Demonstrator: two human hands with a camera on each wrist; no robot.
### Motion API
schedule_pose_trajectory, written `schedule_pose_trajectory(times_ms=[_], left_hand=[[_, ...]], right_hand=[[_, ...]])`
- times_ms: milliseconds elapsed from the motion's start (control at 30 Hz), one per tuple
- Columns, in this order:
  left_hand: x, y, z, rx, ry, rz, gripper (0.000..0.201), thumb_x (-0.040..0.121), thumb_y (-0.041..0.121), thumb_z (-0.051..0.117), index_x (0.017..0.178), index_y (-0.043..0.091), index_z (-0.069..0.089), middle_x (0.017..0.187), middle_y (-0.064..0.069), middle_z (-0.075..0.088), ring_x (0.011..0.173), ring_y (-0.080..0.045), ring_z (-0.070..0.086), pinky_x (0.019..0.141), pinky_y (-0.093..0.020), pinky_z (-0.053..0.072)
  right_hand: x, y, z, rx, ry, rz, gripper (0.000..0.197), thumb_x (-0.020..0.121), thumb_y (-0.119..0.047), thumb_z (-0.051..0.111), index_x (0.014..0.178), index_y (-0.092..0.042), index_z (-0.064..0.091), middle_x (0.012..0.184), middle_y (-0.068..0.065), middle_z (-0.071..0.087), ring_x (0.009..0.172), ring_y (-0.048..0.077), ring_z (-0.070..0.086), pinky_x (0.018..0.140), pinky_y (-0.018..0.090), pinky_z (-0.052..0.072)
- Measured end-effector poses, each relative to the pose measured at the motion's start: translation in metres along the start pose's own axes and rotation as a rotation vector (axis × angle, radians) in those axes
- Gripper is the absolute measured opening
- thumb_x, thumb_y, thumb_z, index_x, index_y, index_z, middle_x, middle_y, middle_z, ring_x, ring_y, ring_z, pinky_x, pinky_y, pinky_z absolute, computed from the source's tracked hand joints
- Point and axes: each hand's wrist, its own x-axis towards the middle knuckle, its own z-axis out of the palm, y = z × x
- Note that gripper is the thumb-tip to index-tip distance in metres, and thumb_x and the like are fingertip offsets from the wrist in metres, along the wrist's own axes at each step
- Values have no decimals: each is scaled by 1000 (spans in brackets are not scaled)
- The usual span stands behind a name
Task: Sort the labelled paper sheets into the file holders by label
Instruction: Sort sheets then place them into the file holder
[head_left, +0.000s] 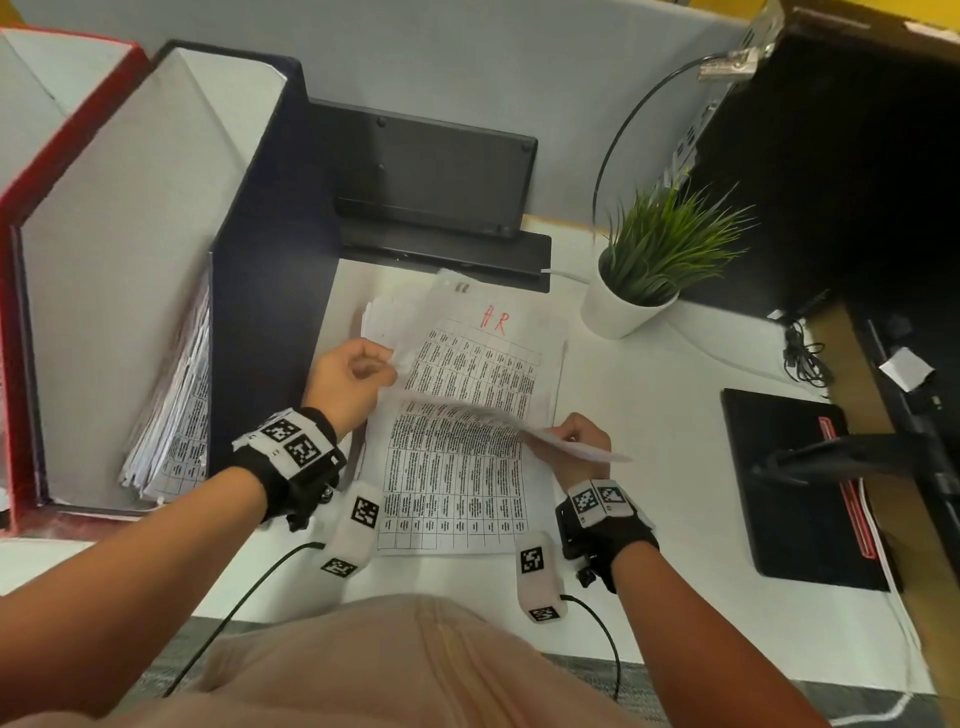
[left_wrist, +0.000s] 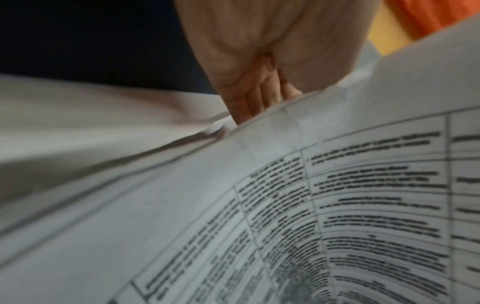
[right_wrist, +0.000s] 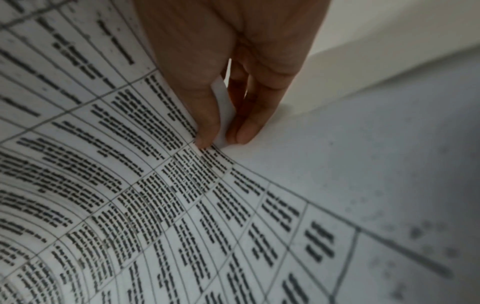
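We take the stack of sheets (head_left: 483, 415) on the desk (head_left: 649, 467) as our landmark. To its left stand two file holders side by side: the near holder (head_left: 249, 260) touches the stack's left edge and has sheets (head_left: 176, 405) leaning inside it, and the far holder (head_left: 31, 208) stands beyond that. Behind the stack lies a keyboard (head_left: 431, 171), tipped up against the partition (head_left: 467, 67). Behind and to the right stands a potted plant (head_left: 644, 270). Well to the right lies a notebook (head_left: 800, 488). Our left hand (head_left: 353, 379) is at the stack's left edge and our right hand (head_left: 576, 441) at its right edge, a lifted sheet (head_left: 467, 410) between them.
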Motion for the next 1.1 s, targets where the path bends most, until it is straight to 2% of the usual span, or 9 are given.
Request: schedule_pose_trajectory(times_ms=[100, 200, 300, 500, 667, 733, 833, 967, 1100], left_hand=[[-3, 3, 0, -22, -72, -20, 17, 85, 0, 61, 85, 15, 67, 87, -1, 69, 89, -20, 64, 85, -34, 51], [-5, 6, -1, 22, -94, -30, 28, 84, -10, 55, 70, 12, 66, 78, -1, 65, 84, -20, 61, 86, -31, 49], [-7, 11, -2, -24, -162, -30, 36, 77, -24, 45, 60, 5, 58, 71, -9, 59, 77, -20, 58, 81, -27, 47], [-4, 19, -7, -79, -148, -122, 28, 80, -10, 42, 61, 3, 57, 72, -14, 57, 70, -22, 54, 73, -27, 44], [22, 15, -6, 39, 51, -392, 42, 88, 39, 48, 81, 2, 67, 74, -12, 64, 65, -26, 57, 58, -29, 45], [29, 10, -6, 301, -20, -420, 42, 83, 38, 62, 95, -2, 65, 84, -14, 66, 77, -30, 63, 65, -32, 51], [32, 9, -1, 616, -57, -324, 46, 70, 43, 77, 89, 3, 68, 87, -9, 67, 79, -24, 63, 62, -27, 48], [29, 18, 5, 756, -39, -238, 34, 67, 39, 80, 76, 7, 70, 69, -1, 62, 64, -14, 56, 56, -23, 44], [27, 20, 5, 750, -93, -210, 19, 79, 23, 73, 81, 4, 71, 86, -11, 69, 76, -24, 63, 64, -28, 52]], right_hand=[[-5, 2, 0, -59, -9, -98, 43, 62, -3, 84, 99, 1, 62, 95, 9, 67, 86, 20, 63, 79, 26, 53], [-9, -2, -1, 26, -5, -175, 73, 58, 8, 83, 121, 1, 47, 112, 14, 62, 103, 25, 60, 84, 35, 55], [-9, -3, -4, 68, -77, -172, 77, 62, 12, 78, 129, -8, 46, 116, 11, 60, 106, 22, 58, 91, 38, 51], [-12, -6, -4, -131, -123, -138, 11, 72, 6, 73, 79, 5, 65, 77, 20, 64, 74, 21, 57, 73, 38, 53], [-3, -7, -5, 386, -125, 144, 55, 70, 23, 39, 28, -10, 48, 36, -3, 42, 36, 13, 42, 40, 16, 43], [-4, -6, -3, 410, -118, 147, 56, 69, 24, 37, 26, -11, 47, 33, -4, 40, 31, 10, 41, 36, 13, 41], [-3, -4, -4, 348, -121, 69, 49, 72, 28, 38, 36, -3, 48, 34, -6, 44, 29, 5, 42, 35, 11, 38], [0, 4, -5, 141, -124, -84, 40, 76, 26, 47, 58, -9, 54, 44, -2, 53, 37, -4, 47, 45, 13, 43], [-2, 5, -2, -8, -85, -254, 44, 69, 26, 60, 57, -16, 55, 57, 2, 50, 43, -7, 49, 49, 5, 40]])
